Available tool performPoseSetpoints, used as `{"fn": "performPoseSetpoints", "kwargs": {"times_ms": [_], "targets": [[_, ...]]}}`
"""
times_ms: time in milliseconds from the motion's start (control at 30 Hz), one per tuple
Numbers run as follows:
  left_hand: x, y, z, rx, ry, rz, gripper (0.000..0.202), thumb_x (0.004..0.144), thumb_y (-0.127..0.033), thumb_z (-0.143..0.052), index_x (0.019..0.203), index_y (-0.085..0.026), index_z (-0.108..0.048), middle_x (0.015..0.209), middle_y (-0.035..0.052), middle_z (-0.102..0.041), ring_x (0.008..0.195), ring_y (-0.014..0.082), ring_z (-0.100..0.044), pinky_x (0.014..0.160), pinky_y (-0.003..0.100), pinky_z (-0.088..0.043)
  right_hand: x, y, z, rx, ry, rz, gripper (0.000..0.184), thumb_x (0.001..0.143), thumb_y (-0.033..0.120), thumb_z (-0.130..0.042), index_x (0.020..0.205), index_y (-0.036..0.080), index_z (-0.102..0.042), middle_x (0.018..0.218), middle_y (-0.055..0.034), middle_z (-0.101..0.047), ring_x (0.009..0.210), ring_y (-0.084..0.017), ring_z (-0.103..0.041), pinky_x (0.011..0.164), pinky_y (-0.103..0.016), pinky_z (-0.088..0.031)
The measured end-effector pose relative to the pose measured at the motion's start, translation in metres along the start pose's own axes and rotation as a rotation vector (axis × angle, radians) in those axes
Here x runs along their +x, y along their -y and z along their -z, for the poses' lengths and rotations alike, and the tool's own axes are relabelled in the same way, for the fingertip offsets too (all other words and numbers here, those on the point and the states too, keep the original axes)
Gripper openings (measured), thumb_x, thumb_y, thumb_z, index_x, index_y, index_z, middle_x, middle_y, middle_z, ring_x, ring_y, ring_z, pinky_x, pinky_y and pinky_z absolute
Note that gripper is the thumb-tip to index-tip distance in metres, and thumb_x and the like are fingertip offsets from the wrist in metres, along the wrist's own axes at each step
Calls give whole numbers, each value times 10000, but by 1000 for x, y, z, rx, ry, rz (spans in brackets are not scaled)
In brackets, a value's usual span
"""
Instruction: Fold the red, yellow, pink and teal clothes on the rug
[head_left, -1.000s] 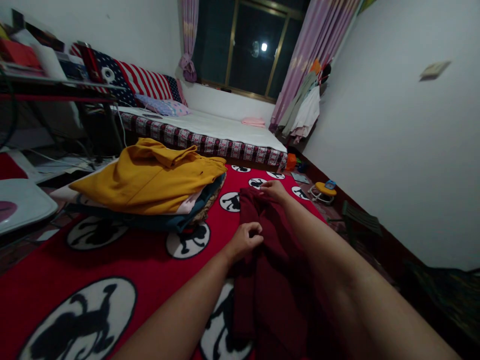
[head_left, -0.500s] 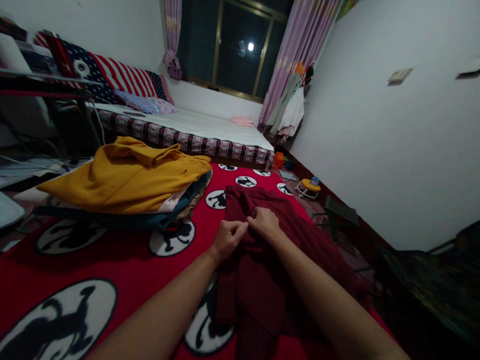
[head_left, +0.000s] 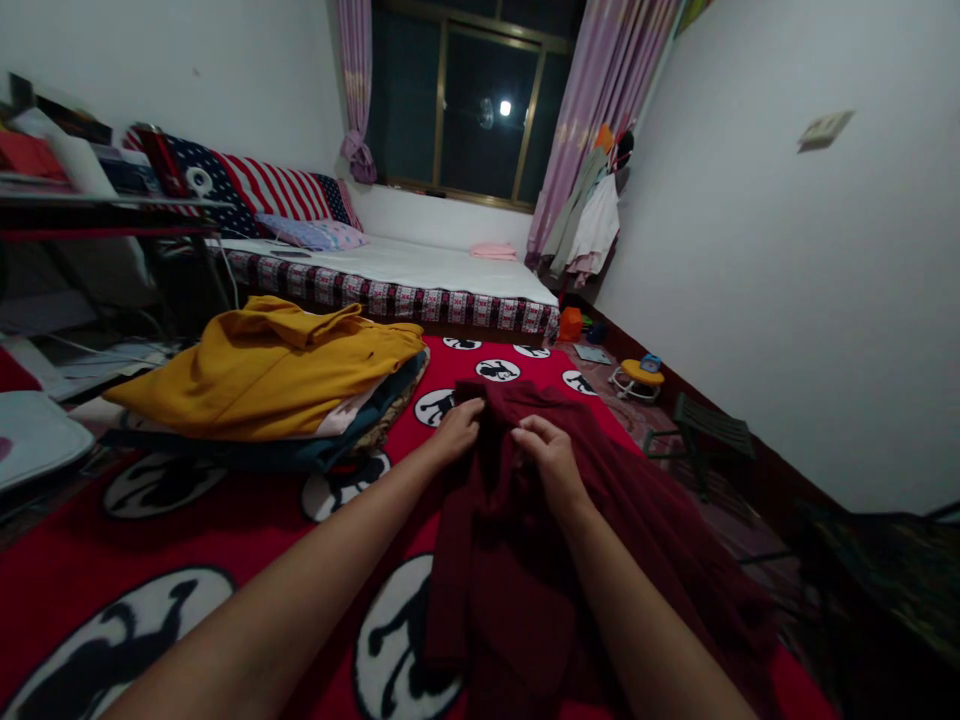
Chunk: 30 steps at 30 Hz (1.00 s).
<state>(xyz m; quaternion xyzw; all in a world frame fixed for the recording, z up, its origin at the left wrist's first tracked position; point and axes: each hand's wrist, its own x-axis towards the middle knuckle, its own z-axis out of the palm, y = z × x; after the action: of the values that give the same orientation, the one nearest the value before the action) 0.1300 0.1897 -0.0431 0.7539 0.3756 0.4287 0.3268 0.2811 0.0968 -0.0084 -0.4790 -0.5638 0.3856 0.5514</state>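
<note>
A dark red garment (head_left: 525, 560) lies spread on a red blanket with black-and-white round figures (head_left: 247, 520) in front of me. My left hand (head_left: 457, 425) grips the garment's far left edge, fingers curled into the cloth. My right hand (head_left: 551, 455) pinches a fold of the same garment just to the right, fingers bent. Both forearms stretch over the cloth.
A stack of folded clothes topped by a yellow garment (head_left: 277, 365) sits to the left. Beyond it stands a bed (head_left: 420, 270) under a dark window. A small yellow stool (head_left: 637, 378) and a green stool (head_left: 701, 425) stand by the right wall. A cluttered desk (head_left: 90, 200) is at far left.
My left hand has moved forward and left along the garment's edge. My right hand stayed near the middle fold; the two hands, close together half a second ago, are now apart.
</note>
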Motion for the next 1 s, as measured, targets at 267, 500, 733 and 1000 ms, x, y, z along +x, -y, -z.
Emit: {"fn": "performPoseSetpoints", "kwargs": {"times_ms": [267, 500, 733, 1000], "targets": [[37, 18, 14, 83, 116, 47, 683, 645, -169, -659, 1314, -142, -521, 1090, 108, -667, 805, 177, -644, 753, 273, -508, -76, 28, 11, -918, 492, 156, 477, 746, 267, -661, 1206, 304, -540, 1031, -36, -633, 828, -190, -614, 692, -284, -414], [48, 1, 25, -36, 243, 283, 277, 600, -94, -646, 857, -102, -749, 600, 3, -639, 575, 118, -563, 595, 200, -451, -120, 49, 7, -962, 608, 98, 466, 773, 390, -667, 1203, 325, -500, 1123, -56, -577, 889, -223, -592, 685, -318, -397], [49, -8, 13, -165, 128, 441, 240, 698, -213, -651, 876, -74, -730, 613, 27, -651, 556, 139, -583, 598, 258, -484, -134, 42, 13, -1076, 684, 118, 132, 728, 196, -659, 793, 254, -560, 949, -54, -597, 856, -221, -540, 630, -315, -371], [43, -9, 2, -260, -13, 418, 602, 575, -124, -750, 1167, -118, -644, 1095, 95, -699, 968, 242, -649, 875, 313, -484, -155, 97, 16, -620, 597, 51, 104, 762, 138, -574, 838, 210, -570, 825, 1, -620, 749, -136, -557, 671, -240, -398]]}}
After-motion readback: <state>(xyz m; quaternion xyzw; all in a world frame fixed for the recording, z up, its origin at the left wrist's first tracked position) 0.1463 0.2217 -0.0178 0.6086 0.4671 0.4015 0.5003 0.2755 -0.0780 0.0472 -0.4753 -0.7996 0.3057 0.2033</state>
